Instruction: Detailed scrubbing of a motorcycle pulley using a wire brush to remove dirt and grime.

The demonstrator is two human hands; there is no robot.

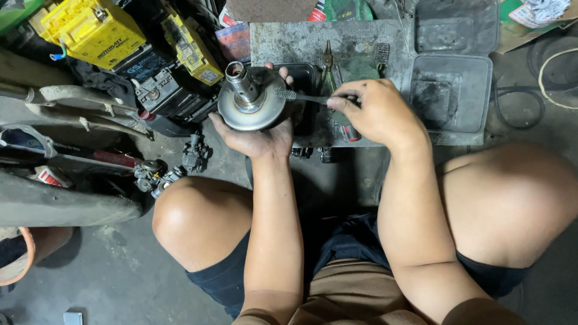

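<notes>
Metal pulley [251,105] gripped in left hand [256,135], shaft up-left, right hand [373,111] pinching brush [301,96] lying level

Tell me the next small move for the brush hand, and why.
Probably sweep the brush inward along the shaft base: its bristle head sits against the round metal pulley part just beside the upright shaft, the right hand grips the handle, and the left hand cups the part from below, steadying it.
</notes>
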